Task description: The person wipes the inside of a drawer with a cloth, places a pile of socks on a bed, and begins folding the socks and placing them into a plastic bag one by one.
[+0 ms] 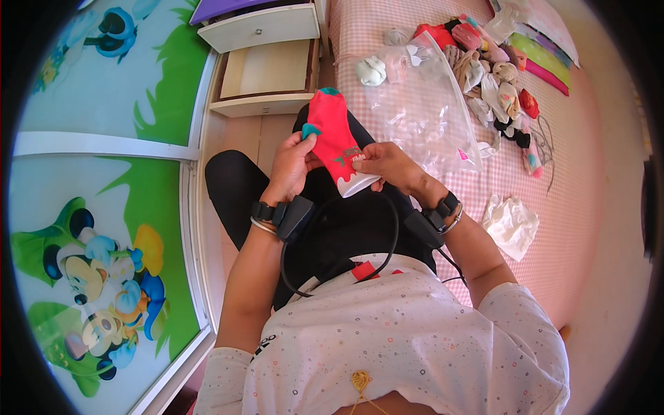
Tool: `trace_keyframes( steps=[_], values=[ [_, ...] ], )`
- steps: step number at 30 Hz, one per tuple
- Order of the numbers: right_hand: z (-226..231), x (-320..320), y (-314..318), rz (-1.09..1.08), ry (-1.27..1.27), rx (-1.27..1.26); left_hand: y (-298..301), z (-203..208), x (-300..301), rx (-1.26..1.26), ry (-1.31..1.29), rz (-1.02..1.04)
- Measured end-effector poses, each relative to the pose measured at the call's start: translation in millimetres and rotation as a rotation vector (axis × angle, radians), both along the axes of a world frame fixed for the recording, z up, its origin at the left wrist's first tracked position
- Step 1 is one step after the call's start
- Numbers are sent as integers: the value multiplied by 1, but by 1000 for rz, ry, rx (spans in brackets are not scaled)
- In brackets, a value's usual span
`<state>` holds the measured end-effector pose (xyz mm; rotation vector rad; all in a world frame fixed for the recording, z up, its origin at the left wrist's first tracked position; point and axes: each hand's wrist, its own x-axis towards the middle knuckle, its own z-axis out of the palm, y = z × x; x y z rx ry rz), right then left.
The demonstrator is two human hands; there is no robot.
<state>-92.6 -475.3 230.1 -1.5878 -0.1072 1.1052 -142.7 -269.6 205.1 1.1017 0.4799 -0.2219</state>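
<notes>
A red sock (pixel 328 124) with a teal toe and heel and a white cuff is stretched out between my hands above my lap. My left hand (pixel 293 161) pinches it at the teal heel, on its left side. At the cuff end, my right hand (pixel 391 166) grips the edge, with the thumb on top by a green and white pattern. The toe points away from me. Both wrists carry black straps with dark boxes, joined by a black cable.
Right of me, a pink checked bed (pixel 443 238) bears a clear plastic bag (pixel 422 111), a rolled white sock (pixel 371 70), a heap of socks (pixel 494 83) and a crumpled white cloth (pixel 510 227). An open drawer (pixel 266 104) stands ahead; a cartoon-printed sliding door (pixel 104 277) is at left.
</notes>
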Motion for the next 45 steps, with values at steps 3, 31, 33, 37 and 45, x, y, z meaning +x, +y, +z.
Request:
trace_keyframes(
  steps=[3,31,33,37,45],
  values=[
    [-3,-3,-4,2,-10,-21,1,-1,-6,-73,-3,67],
    [-36,95,48,-311,-131,-84,2,-9,-16,-179,-29,108],
    [-42,98,38,-301,-15,211,4,-8,-12,-159,-47,84],
    [-45,84,2,-449,-22,221,12,-7,-6,-130,6,132],
    [-41,62,-20,-633,-344,119,13,4,-1,-85,37,60]
  ],
)
